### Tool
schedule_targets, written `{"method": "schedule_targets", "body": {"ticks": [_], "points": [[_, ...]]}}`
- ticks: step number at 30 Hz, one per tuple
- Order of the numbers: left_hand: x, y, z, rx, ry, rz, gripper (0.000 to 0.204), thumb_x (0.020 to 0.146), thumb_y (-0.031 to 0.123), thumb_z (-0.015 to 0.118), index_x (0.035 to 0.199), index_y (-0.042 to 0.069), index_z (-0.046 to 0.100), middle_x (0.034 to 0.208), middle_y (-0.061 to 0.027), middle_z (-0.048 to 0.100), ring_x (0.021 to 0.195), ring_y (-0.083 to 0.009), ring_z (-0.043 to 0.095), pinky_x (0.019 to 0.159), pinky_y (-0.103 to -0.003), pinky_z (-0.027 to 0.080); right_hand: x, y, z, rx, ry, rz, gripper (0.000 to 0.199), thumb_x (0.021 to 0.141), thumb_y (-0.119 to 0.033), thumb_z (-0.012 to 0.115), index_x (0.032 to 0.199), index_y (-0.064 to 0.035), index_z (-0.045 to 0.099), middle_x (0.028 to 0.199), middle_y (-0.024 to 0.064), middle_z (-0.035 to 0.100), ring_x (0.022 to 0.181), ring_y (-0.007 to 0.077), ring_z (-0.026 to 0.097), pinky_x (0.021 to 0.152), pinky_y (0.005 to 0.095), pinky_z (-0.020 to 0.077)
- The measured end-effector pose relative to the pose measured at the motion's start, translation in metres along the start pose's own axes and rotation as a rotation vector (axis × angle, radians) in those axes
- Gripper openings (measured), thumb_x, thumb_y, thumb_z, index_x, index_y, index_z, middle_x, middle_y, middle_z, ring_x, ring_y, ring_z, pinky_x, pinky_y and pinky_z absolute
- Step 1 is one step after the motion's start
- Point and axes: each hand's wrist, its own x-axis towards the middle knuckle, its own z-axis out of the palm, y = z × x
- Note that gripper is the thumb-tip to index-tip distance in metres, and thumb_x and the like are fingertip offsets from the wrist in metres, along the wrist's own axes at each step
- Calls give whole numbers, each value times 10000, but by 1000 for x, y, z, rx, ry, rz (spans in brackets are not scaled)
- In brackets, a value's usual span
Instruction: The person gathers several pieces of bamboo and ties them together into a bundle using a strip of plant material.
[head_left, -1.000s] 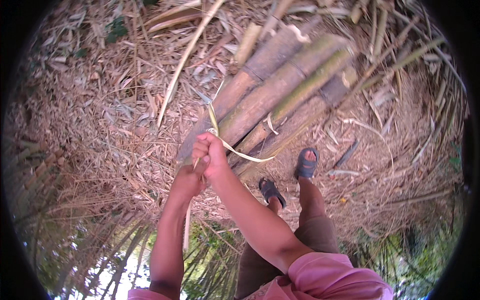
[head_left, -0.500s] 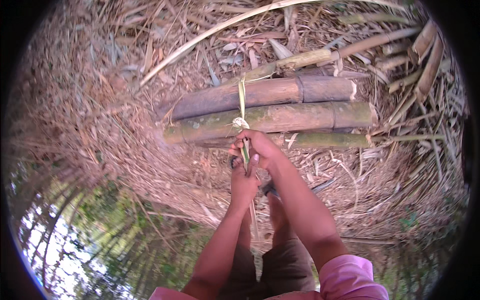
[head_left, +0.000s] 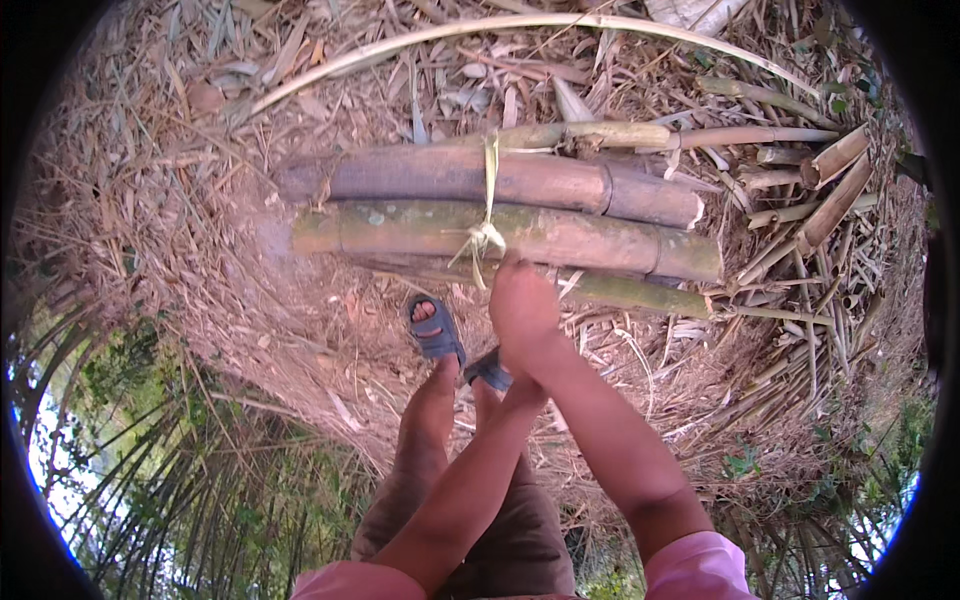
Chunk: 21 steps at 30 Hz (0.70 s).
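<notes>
A pale green strip of split bamboo (head_left: 490,180) runs across a bundle of bamboo poles (head_left: 430,228). Its lumpy knot (head_left: 486,237) sits on the front thick pole, with short ends sticking out. Just right of and below the knot is my right hand (head_left: 524,305), its back toward me and its fingers curled; what they close on is hidden. My left forearm (head_left: 470,480) crosses under my right wrist. Behind that wrist my left hand is mostly covered, so its fingers do not show.
Below the bundle stand my feet in dark sandals (head_left: 436,327). A long pale bamboo strip (head_left: 420,58) arcs over the leaf litter at the far side. Cut bamboo pieces (head_left: 835,190) and loose sticks lie piled at the right. Dry leaves cover the ground.
Both hands were together at the strip's tail below the knot. Now my left hand has moved rightward behind my right wrist, and the knot shows fully. My feet appear farther left.
</notes>
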Motion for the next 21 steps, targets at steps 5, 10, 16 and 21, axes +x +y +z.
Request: {"method": "schedule_targets", "body": {"ticks": [5, 10, 16, 21], "points": [[-2, 30, -8, 46, -280, 276, 636, 812, 312, 736, 1301, -15, 495, 1306, -252, 517, 1248, -363, 507, 1037, -423, 393, 19, 20, -35, -345, 17, -247, 229, 844, -115, 596, 1030, 6, 649, 986, 192, 650, 876, 271, 696, 672, 358, 567], [49, 31, -128, 925, 141, 444, 724, 808, 274, 775, 1347, -29, 398, 1477, -285, 275, 1395, -479, 251, 1140, -554, 251, 33, 35, -63, -572, -152, -518, 272, 852, -178, 591, 1021, 30, 640, 955, 188, 663, 861, 287, 691, 665, 374, 555], [144, 56, -181, 1269, -200, 686, 933, 770, 352, 786, 1489, 14, 298, 1583, -236, 167, 1481, -416, 138, 1203, -533, 164, 58, 43, -51, -468, -390, -384, 251, 912, -188, 541, 1064, -39, 675, 963, 162, 728, 911, 316, 721, 802, 465, 574], [181, 59, -163, 1556, -303, 939, 1012, 725, 358, 776, 1535, 49, 255, 1615, -173, 170, 1490, -395, 139, 1215, -527, 117, 63, 56, -49, -345, -478, -236, 315, 926, -288, 559, 1016, -23, 703, 988, 183, 720, 889, 342, 714, 797, 436, 570]]}}
